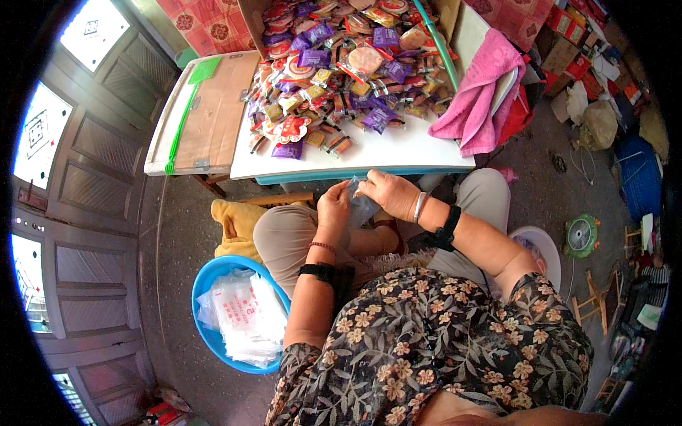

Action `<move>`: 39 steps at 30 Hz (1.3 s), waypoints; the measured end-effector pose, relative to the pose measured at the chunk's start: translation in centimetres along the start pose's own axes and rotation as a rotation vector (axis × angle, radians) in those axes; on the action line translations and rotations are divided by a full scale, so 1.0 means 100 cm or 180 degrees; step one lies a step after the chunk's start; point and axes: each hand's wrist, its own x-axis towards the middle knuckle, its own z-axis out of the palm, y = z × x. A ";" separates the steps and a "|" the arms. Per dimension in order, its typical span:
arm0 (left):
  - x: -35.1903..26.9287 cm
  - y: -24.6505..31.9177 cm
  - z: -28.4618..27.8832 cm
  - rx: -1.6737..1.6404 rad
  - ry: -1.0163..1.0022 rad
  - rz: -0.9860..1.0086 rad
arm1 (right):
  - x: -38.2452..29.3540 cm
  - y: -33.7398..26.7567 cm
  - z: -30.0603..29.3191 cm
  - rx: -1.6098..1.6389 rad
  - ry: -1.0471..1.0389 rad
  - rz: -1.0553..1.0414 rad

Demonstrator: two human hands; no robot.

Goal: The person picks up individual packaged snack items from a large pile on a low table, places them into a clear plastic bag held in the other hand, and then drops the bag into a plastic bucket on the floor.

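Both hands meet over my lap, just short of the white tabletop's [319, 162] front edge. Between the fingertips of my left hand [333, 205] and my right hand [391, 193] is the upper edge of a clear plastic bag [362, 210]. The bag hangs below my fingers, partly hidden by them; whether anything is inside I cannot tell. Beyond it, a large heap of individually wrapped snacks [341, 80] covers the table, with purple packets [314, 58], round wafers [365, 59] and small yellow packets [314, 138] among them.
A blue basin [198, 314] of flat plastic bags [245, 314] stands at my left, and a white bucket [549, 250] at my right. A pink towel [482, 101] hangs over the table's right side. A green fly swatter [184, 125] lies on a board. A small fan [582, 235] stands farther right.
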 end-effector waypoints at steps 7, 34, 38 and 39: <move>-0.004 0.009 0.003 0.0185 -0.0239 0.0113 | -0.005 -0.010 0.016 -0.1027 0.0139 -0.0876; 0.001 -0.007 0.003 -0.0506 -0.0201 -0.0317 | 0.070 0.023 0.037 -0.0415 -0.0452 0.1102; 0.002 -0.010 0.001 -0.0599 -0.0246 -0.0579 | 0.075 0.021 0.033 -0.0483 -0.0494 0.1125; 0.001 -0.009 0.002 -0.0600 -0.0220 -0.0515 | 0.072 0.021 0.034 -0.0474 -0.0306 0.1096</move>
